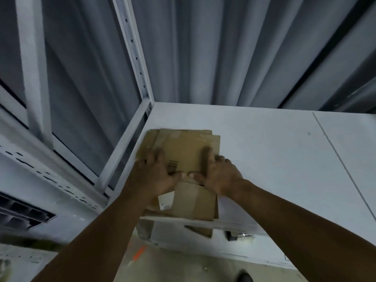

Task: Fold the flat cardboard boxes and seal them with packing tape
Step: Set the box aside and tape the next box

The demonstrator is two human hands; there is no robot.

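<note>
A stack of flat brown cardboard boxes (187, 147) lies on the white table (274, 159) near its left corner. My left hand (156, 176) grips the left edge of the top flat box, fingers over its face near a printed barcode. My right hand (217, 174) holds the right side of the same box, one finger stretched along it and the thumb at the near edge. A lower piece of cardboard (193, 200) with a white label (165, 200) sticks out toward me under my hands. No packing tape is visible.
Grey curtains hang behind the table. A white metal shelf post (134, 51) rises at the table's back-left corner, with perforated rails to the left. More cardboard (144, 228) sits under the table edge. An orange object (138, 253) lies on the floor.
</note>
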